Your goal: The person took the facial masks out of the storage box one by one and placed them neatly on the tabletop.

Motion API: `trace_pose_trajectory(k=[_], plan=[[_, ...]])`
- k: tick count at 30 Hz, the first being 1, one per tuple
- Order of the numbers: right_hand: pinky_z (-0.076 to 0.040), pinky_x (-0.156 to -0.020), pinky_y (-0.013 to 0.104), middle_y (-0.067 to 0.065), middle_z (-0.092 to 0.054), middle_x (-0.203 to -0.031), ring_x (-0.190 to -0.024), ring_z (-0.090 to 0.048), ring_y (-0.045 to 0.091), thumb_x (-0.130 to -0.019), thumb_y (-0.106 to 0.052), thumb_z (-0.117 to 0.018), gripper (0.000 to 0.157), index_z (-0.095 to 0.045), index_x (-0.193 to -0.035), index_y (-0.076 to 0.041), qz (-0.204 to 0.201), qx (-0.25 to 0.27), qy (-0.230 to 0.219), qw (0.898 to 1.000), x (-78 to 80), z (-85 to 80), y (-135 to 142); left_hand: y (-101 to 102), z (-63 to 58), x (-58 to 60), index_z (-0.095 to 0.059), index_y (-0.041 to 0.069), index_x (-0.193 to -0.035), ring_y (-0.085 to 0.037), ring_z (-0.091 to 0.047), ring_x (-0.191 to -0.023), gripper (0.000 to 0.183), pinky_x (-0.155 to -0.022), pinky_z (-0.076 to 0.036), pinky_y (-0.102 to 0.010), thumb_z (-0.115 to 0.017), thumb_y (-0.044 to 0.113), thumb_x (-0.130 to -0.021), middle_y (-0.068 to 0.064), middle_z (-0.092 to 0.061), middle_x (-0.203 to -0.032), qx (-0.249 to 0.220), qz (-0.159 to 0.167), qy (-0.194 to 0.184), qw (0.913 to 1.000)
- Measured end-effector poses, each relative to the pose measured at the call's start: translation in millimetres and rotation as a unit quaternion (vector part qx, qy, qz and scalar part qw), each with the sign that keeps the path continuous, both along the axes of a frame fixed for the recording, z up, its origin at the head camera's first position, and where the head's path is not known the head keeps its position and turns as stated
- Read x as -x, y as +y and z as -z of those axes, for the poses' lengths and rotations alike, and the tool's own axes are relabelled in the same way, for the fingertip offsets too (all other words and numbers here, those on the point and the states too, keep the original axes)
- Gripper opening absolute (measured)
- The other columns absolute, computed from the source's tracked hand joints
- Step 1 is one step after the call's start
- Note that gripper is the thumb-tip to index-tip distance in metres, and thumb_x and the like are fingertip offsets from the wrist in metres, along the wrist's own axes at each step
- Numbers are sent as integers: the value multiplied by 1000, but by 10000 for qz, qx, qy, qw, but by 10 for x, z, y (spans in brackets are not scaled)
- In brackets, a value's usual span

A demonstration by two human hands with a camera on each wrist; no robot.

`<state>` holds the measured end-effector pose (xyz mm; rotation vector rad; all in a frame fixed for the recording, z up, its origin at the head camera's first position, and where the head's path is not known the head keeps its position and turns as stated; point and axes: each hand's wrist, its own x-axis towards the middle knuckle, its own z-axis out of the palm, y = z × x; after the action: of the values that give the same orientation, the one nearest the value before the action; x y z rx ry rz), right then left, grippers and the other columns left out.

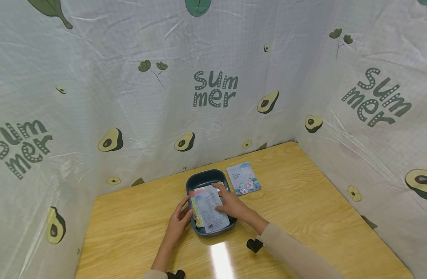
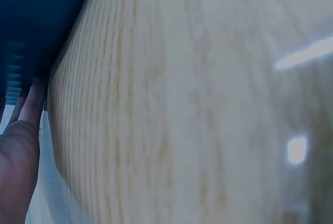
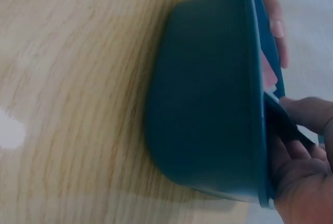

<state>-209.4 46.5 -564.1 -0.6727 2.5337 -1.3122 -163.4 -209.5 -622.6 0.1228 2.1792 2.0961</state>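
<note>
Both hands' fingers lie flat on packets [image 1: 210, 209] in the tub [image 1: 199, 179]; another packet [image 1: 243, 178] lies beside.

- The word "summer", split over two lines as "sum / mer" in grey dotted letters, stands on the printed cloth [image 1: 213, 58] behind the table's far edge, among avocado pictures
- The same "sum / mer" stands on the left stretch of the cloth, tilted
- It stands once more on the right stretch, tilted the other way
- The white packet [image 1: 213, 209] lying in the blue tray [image 1: 199, 179] carries lines of fine print and a barcode near its lower end, too small to read
- The blue packet [image 1: 243, 178] on the table beside the tray's far right corner bears small print, not legible
</note>
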Motion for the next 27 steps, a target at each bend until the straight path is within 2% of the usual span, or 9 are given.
trace_pose_trajectory(k=[3, 6, 9, 15, 17, 20, 23, 25, 27], plan=[[-39, -50, 22, 25, -61, -136, -47, -42, 11, -91, 0, -73, 81, -28, -158, -7, 120, 200, -50, 9997, 10, -4, 2, 0, 5, 4, -41, 26, -156, -36, -40, -145, 55, -102, -53, -36, -61, 22, -104, -11, -33, -163, 43, -42, -21, 10000], [-47, -58, 25, 26, -60, -137, -67, -64, 19, -92, 2, -71, 77, -30, -157, -5, 267, 368, -56, 9990, 6, -36, 24, 2, 10, 5, -42, 27, -155, -36, -41, -144, 55, -102, -53, -35, -61, 20, -104, -10, -33, -163, 56, -73, -47, 9999], [-50, -65, 28, 26, -59, -138, -90, -71, 26, -93, 2, -70, 74, -33, -156, -6, 380, 396, 24, 9985, -3, -86, 59, 3, 10, 6, -42, 28, -155, -35, -42, -144, 55, -102, -53, -35, -61, 20, -104, -9, -34, -163, 93, -93, -64, 9999], [-48, -60, 25, 24, -63, -133, -63, -60, 10, -92, 2, -72, 72, -37, -154, -7, 511, 353, 382, 9973, 2, -194, 136, 6, 2, 8, -42, 28, -155, -37, -43, -143, 55, -103, -52, -37, -60, 19, -104, -11, -37, -161, 182, -73, -38, 9998], [-48, -61, 24, 25, -63, -133, -61, -57, 6, -91, 1, -72, 72, -38, -155, -7, 589, 381, 428, 9966, 9, -228, 163, 8, 4, 11, -42, 28, -155, -37, -43, -143, 55, -103, -52, -37, -60, 19, -104, -11, -38, -161, 180, -64, -27, 9998], [-48, -60, 24, 24, -63, -135, -58, -58, 10, -91, 1, -73, 73, -39, -155, -9, 714, 410, 417, 9957, 36, -260, 198, 10, 12, 14, -41, 25, -156, -37, -43, -143, 56, -102, -52, -37, -60, 18, -104, -13, -38, -160, 137, -48, 23, 9999], [-53, -65, 27, 21, -64, -134, -77, -70, 20, -91, 2, -73, 74, -39, -155, -10, 817, 451, 471, 9945, 76, -276, 230, 9, 23, 20, -41, 23, -156, -38, -42, -143, 57, -101, -53, -36, -61, 18, -104, -15, -38, -160, 116, -61, 92, 9999], [-57, -73, 30, 19, -65, -133, -98, -72, 25, -90, 1, -74, 74, -40, -155, -10, 891, 432, 554, 9935, 99, -286, 254, 8, 30, 22, -41, 22, -156, -40, -43, -142, 57, -100, -53, -36, -62, 20, -103, -16, -36, -161, 149, -86, 156, 9997], [-59, -77, 36, 19, -65, -132, -108, -70, 30, -90, 2, -74, 74, -41, -155, -10, 949, 463, 609, 9925, 117, -298, 282, 5, 37, 26, -41, 21, -156, -41, -43, -142, 57, -100, -54, -36, -62, 21, -103, -16, -34, -162, 177, -105, 209, 9996]])
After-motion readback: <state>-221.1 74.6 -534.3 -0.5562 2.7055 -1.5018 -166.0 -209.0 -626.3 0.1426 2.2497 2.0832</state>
